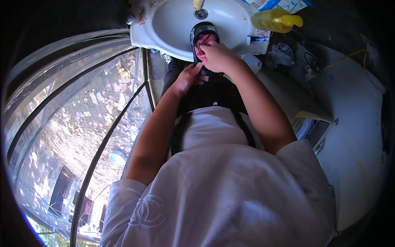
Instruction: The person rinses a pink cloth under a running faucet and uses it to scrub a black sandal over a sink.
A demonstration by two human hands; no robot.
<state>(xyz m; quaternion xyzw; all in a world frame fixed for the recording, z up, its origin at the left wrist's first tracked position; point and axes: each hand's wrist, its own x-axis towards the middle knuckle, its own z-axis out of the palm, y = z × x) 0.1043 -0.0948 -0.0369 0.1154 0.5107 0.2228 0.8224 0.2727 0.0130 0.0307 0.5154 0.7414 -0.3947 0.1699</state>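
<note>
A black shoe or slipper [204, 27] with a grey band near its toe reaches over the front rim of a white washbasin [172, 24]. Its toe points towards the drain [201, 14]. My left hand [189, 77] grips the near end of the footwear, thumb on top. Pressed against its upper side is a crumpled dark pink cloth [207, 39], bunched under the fingers of my right hand [219, 56]. My right hand covers part of both the cloth and the footwear.
A yellow bottle [268, 21] and a small blue-and-white box [257, 39] are on the basin's right side. Behind lies a blue-and-white packet [290, 4]. A crumpled plastic bag [280, 54] is at the right. A mesh screen [83, 120] with dark bars runs along my left.
</note>
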